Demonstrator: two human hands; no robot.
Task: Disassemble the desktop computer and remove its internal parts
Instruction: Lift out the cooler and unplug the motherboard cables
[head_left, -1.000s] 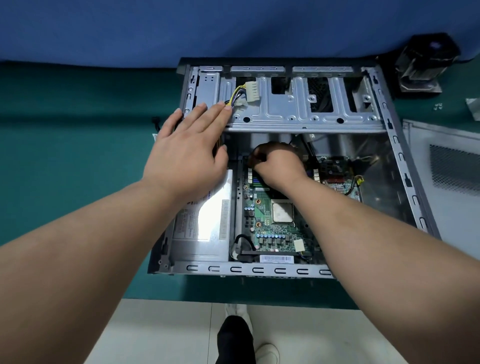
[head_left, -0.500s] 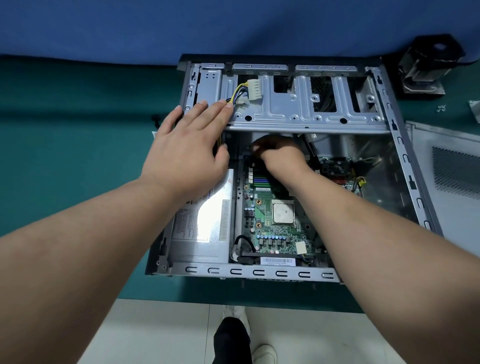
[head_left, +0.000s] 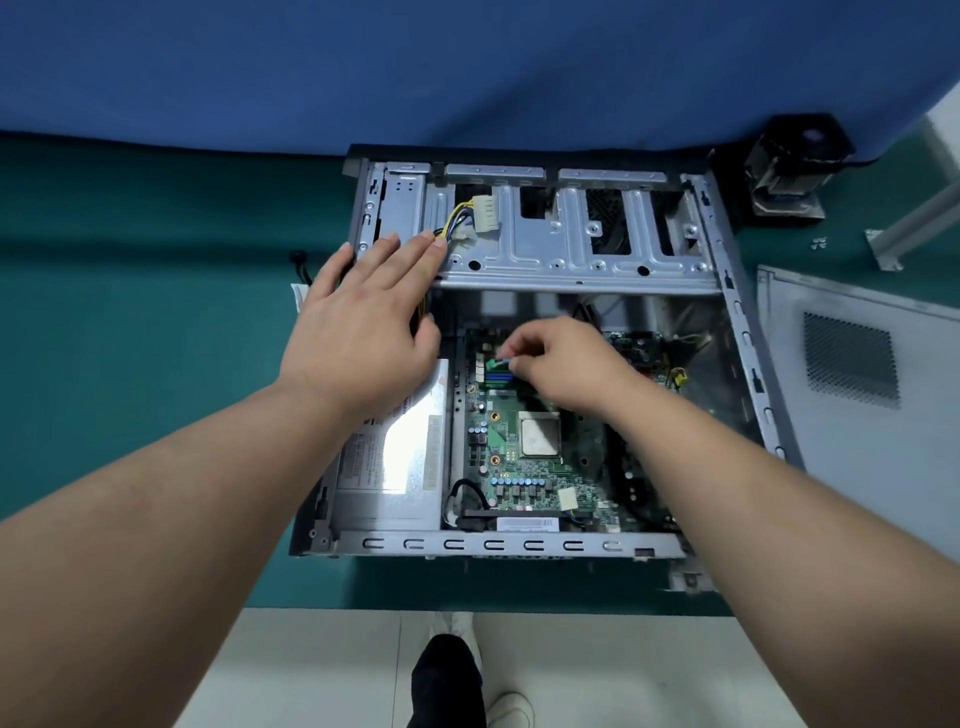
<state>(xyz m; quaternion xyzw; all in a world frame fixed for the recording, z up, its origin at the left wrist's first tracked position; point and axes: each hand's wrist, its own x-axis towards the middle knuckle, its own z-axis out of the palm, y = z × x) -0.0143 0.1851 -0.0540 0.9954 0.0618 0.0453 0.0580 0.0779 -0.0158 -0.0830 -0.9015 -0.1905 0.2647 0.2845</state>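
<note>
An open desktop case (head_left: 519, 544) lies on its side on the green table. Inside are the green motherboard (head_left: 524, 483) with a bare CPU (head_left: 540, 434), a silver power supply (head_left: 395, 462) on the left and a metal drive cage (head_left: 571, 249) at the back. My left hand (head_left: 363, 327) rests flat, fingers straight, on the case's left rim and the cage corner, near a white power connector (head_left: 480, 218). My right hand (head_left: 563, 364) pinches the end of a green memory stick (head_left: 496, 364) standing in the blue slots (head_left: 496, 382).
The removed grey side panel (head_left: 857, 374) lies to the right of the case. A black CPU cooler (head_left: 795, 166) stands at the back right, with small screws (head_left: 819, 241) and a metal bracket (head_left: 904, 236) near it. A blue wall runs behind the table.
My right hand has drawn back out from under the drive cage and now pinches the memory stick's end. My left hand has stayed put on the case.
</note>
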